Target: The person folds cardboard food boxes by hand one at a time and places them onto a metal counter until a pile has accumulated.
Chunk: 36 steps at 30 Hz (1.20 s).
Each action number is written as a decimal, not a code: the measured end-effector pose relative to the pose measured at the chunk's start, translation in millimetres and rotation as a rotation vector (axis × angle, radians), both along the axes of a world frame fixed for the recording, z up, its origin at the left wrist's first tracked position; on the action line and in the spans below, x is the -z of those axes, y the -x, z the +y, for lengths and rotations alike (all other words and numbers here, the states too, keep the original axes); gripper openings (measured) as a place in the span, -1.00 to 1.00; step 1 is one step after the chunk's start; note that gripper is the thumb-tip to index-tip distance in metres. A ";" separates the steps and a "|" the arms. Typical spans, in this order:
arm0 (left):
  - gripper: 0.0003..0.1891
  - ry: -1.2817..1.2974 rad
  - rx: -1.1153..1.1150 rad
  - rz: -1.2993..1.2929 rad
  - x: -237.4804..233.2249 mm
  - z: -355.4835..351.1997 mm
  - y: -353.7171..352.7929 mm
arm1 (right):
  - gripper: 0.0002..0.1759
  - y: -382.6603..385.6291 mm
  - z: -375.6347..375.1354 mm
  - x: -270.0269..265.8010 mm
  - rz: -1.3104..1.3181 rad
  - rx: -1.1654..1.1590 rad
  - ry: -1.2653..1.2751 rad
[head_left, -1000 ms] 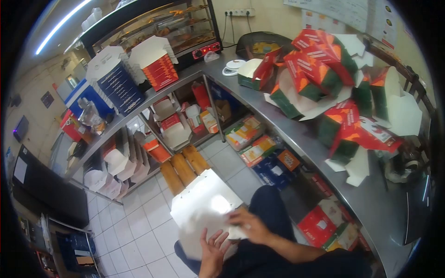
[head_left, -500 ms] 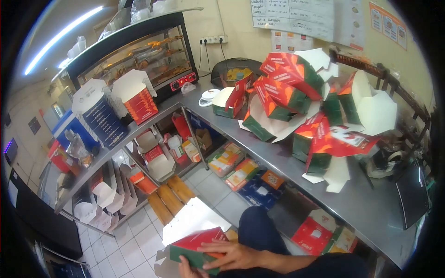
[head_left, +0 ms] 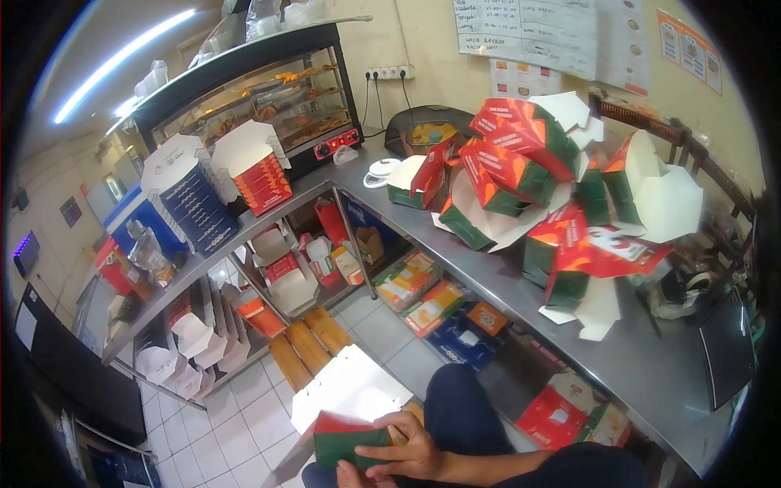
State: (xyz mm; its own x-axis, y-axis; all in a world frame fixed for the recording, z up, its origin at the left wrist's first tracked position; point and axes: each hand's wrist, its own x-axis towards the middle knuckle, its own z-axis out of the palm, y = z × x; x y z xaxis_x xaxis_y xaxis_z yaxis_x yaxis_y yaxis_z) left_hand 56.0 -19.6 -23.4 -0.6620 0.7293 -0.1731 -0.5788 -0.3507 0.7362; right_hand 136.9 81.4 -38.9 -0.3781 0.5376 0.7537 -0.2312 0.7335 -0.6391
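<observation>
Low in the view, a red and green cardboard food box [head_left: 335,439] is between my hands above my lap, its white flaps [head_left: 354,386] spread out on the far side. My right hand [head_left: 409,449] grips the box's right end, with bent fingers over the top and against the green side. From the bottom edge, fingers of my left hand [head_left: 350,474] press on the lower edge of the green side. Most of the left hand is cut off by the frame. My dark-trousered knee [head_left: 460,407] is just right of the box.
Several formed red and green boxes [head_left: 521,175] are heaped on the steel table [head_left: 455,254]. Stacked blue cartons [head_left: 199,207] and red cartons [head_left: 256,179] stand by a heated display case [head_left: 260,98]. Flat packaging [head_left: 464,333] lies under the table. A wooden bench [head_left: 305,346] is ahead.
The box has turned so its green side faces me more, and its red top shows less. My right hand has shifted to the box's right end. The view has moved slightly left.
</observation>
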 end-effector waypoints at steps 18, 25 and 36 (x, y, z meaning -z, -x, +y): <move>-0.64 0.229 0.150 0.984 9.7 -24.4 53.1 | -0.44 -13.8 33.5 -11.1 0.071 -0.213 0.415; -0.69 0.362 -0.190 0.762 8.6 -18.7 55.8 | -0.57 -9.9 43.4 -8.6 0.004 -0.096 0.330; -0.65 0.332 -0.141 0.972 1.6 1.1 51.0 | -0.73 -12.8 25.1 -21.7 -0.140 0.104 0.415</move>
State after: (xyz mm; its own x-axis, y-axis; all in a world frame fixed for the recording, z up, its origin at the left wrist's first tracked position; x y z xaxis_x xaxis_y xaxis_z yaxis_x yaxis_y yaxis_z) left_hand 5.0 -18.5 -25.0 -0.6991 0.6474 0.3035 0.3476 -0.0633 0.9355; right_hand 149.7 106.6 -17.2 -0.3890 0.8239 0.4122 -0.0606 0.4236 -0.9038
